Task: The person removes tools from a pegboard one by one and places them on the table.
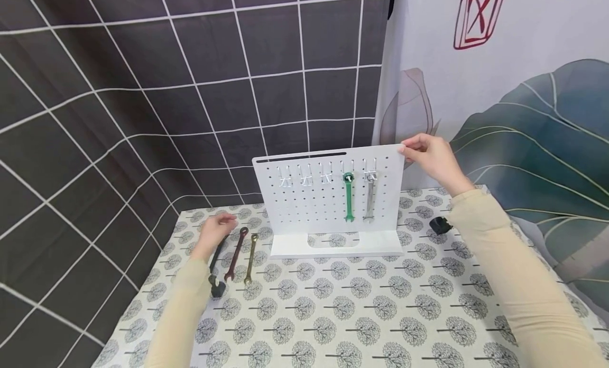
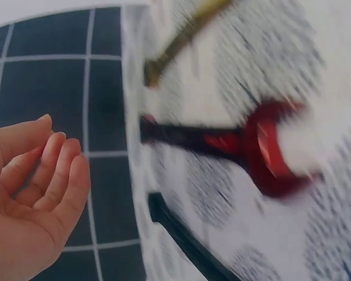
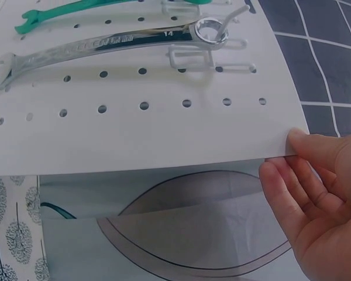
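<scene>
A white pegboard [image 1: 309, 204] stands upright on the table. My right hand [image 1: 432, 155] pinches its top right corner between thumb and fingers, as the right wrist view also shows at the board's edge [image 3: 164, 146]. From its hooks hang a green wrench [image 1: 349, 199] and, to the right, a silver wrench [image 1: 369, 199]. My left hand [image 1: 216, 233] holds nothing, its fingers loosely bent, above the left side of the table. Near it lie a dark wrench [image 1: 218, 251], a red wrench [image 1: 236, 254] and a gold wrench [image 1: 250, 258], all partly visible in the left wrist view.
Three wire hooks [image 1: 306, 181] on the board's left carry nothing. Black straps or devices sit at my left wrist [image 1: 217, 287] and right wrist [image 1: 440, 225]. A tree-print cloth [image 1: 304, 307] covers the table, and a dark gridded curtain [image 1: 190, 109] hangs behind.
</scene>
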A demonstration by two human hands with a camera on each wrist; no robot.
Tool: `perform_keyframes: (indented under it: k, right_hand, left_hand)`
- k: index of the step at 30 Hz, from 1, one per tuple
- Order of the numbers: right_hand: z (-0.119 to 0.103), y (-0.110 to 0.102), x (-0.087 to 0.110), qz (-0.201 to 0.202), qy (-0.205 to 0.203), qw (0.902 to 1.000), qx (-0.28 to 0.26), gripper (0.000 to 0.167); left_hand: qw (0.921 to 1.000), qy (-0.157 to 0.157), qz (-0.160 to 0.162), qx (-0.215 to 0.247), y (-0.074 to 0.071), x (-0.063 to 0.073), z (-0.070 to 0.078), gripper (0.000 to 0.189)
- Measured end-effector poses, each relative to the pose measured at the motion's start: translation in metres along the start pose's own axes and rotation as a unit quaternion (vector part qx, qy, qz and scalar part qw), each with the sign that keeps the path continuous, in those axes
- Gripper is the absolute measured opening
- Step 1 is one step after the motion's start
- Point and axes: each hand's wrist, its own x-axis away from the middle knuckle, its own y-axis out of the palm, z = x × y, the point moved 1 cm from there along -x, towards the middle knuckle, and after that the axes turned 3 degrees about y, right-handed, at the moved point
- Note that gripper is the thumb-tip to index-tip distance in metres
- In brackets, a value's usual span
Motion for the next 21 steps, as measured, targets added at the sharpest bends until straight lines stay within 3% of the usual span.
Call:
perform_keyframes:
  k: [8,16,21]
  right_hand:
    - [0.0,-0.001,0.001,-0.003,-0.002,1.0,0.005,0.036]
    - [0.001,0.0,0.001,0.0,-0.004,1.0,0.003,0.034]
    - [0.0,-0.001,0.001,0.0,-0.002,1.0,0.004,0.035]
  left_hand:
    - [0.997,0.032,-0.024,0.067,0.007,0.001,0.032,0.038]
    - [0.9873,0.05,-0.06,0.138,0.018,-0.003,0.055,0.04]
    - [0.9814,0.062,-0.085,0.161,0.019,0.004,0.087,0.039]
